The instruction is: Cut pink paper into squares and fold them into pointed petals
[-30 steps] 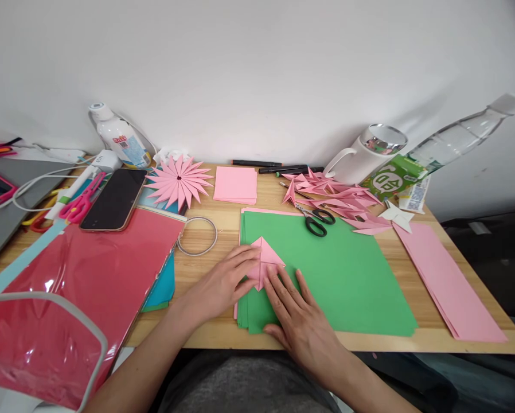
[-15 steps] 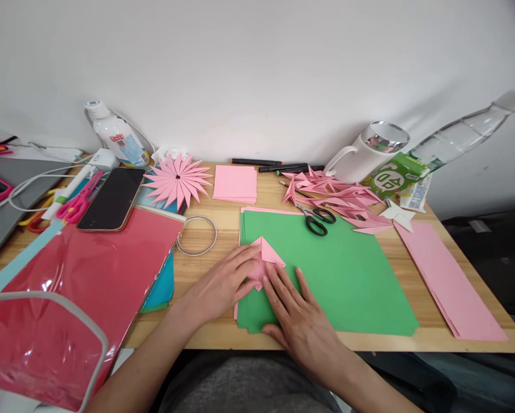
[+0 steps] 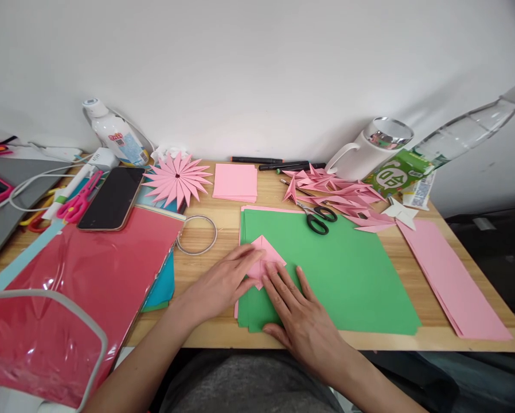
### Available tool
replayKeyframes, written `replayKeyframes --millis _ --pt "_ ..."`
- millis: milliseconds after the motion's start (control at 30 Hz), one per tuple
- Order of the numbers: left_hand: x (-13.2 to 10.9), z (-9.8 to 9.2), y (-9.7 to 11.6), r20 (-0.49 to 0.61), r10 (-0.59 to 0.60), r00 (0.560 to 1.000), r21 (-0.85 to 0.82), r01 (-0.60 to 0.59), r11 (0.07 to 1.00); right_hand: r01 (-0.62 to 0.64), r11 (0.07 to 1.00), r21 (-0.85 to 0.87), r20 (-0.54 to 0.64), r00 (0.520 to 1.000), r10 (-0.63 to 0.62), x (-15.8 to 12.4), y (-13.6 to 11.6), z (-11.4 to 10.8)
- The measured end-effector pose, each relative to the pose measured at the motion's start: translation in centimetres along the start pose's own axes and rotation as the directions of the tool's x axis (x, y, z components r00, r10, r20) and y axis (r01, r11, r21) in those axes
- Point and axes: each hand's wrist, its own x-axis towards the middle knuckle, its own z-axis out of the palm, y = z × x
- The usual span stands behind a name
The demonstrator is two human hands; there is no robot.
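Folded pink paper: a small diamond of pink paper (image 3: 272, 251) lies flat near the left edge of the stack of green sheets (image 3: 352, 275), its crease lines showing where the fingers leave it bare.
Left hand: the left hand (image 3: 221, 284) covers the diamond's left side, thumb and forefinger apart, the thumb near the bottom corner – resting on the paper rather than clamped around it.
Right hand: the right hand (image 3: 303, 321) lies palm down with its fingers spread, the fingertips on the lower right edge of the diamond.
Crease in hand: the person appears to be flattening folds; whether a flap is caught under the left fingers cannot be told.
Next move: it would seem to call for one hand steadying the paper – corners kept in line – while the other presses along a crease.
Behind the green sheets: a pile of pink squares (image 3: 235, 182), with a pink paper rosette (image 3: 170, 183) to its left.
Scissors and points: black-handled scissors (image 3: 311, 212) lie at the sheets' far edge, just beside a heap of pointed pink pieces (image 3: 337, 192).
Right end: long pink strips (image 3: 453, 281) lie on the wooden table (image 3: 229, 221).
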Motion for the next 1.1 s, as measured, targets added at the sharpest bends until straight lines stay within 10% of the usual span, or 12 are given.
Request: replayKeyframes --millis 1100 --pt "-0.1 0.6 1.2 -0.094 -0.054 0.994 -0.134 0.041 0.990 0.020 1.000 0.017 0.039 0.999 -0.020 0.1 0.4 -0.4"
